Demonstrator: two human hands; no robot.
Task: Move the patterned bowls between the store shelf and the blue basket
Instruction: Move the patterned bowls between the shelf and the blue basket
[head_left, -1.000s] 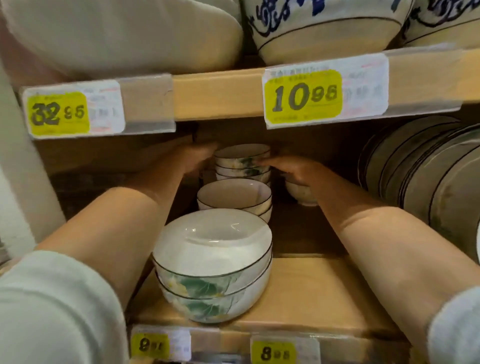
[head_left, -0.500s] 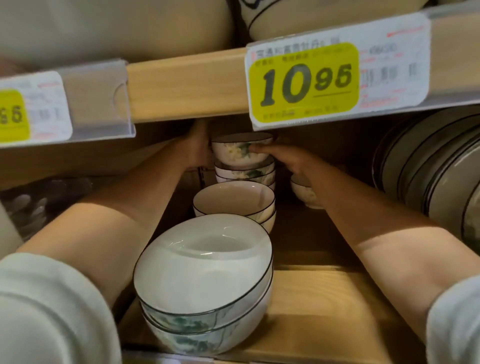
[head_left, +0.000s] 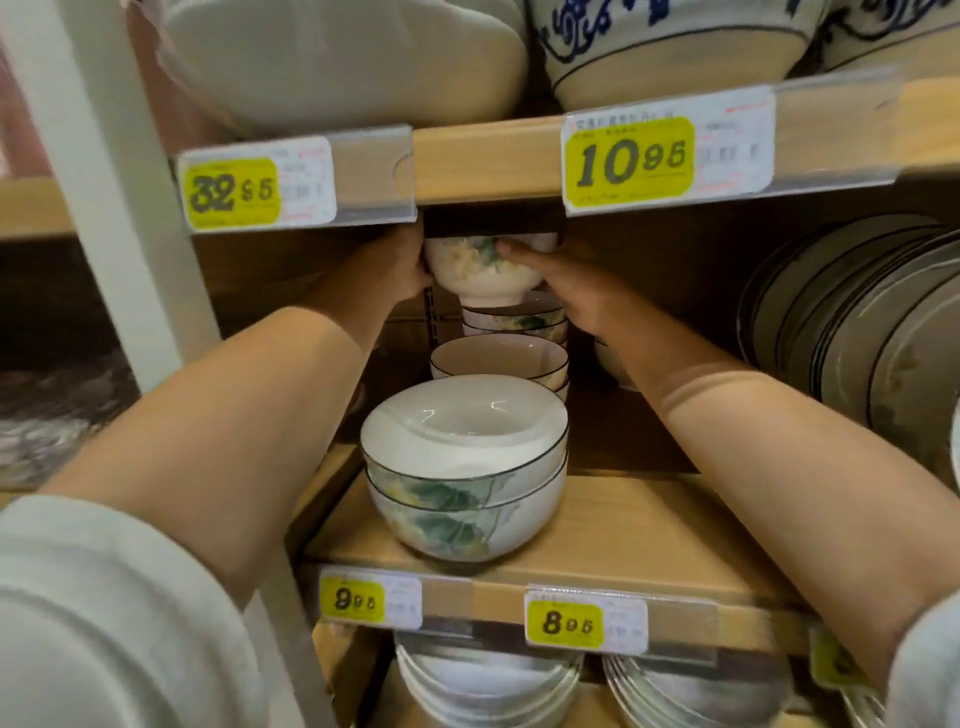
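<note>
A small white bowl with a green and yellow flower pattern (head_left: 480, 270) hangs just under the upper shelf board, lifted off the stack of small patterned bowls (head_left: 514, 321) at the back. My left hand (head_left: 387, 270) grips its left side and my right hand (head_left: 561, 291) grips its right side, thumb on the rim. In front of that stack stand two mid-size bowls (head_left: 498, 358), and at the shelf's front edge two large patterned bowls (head_left: 462, 488) are nested. The blue basket is out of view.
The wooden shelf (head_left: 649, 525) has bare board right of the large bowls. Plates (head_left: 857, 332) stand on edge at the right. Another small bowl (head_left: 615, 366) sits behind my right forearm. Large bowls (head_left: 670, 47) fill the shelf above; more dishes (head_left: 488, 686) lie below.
Both hands closed on the top small bowl and raised it clear of its stack, up to the underside of the upper shelf. The camera pulled back and tilted down.
</note>
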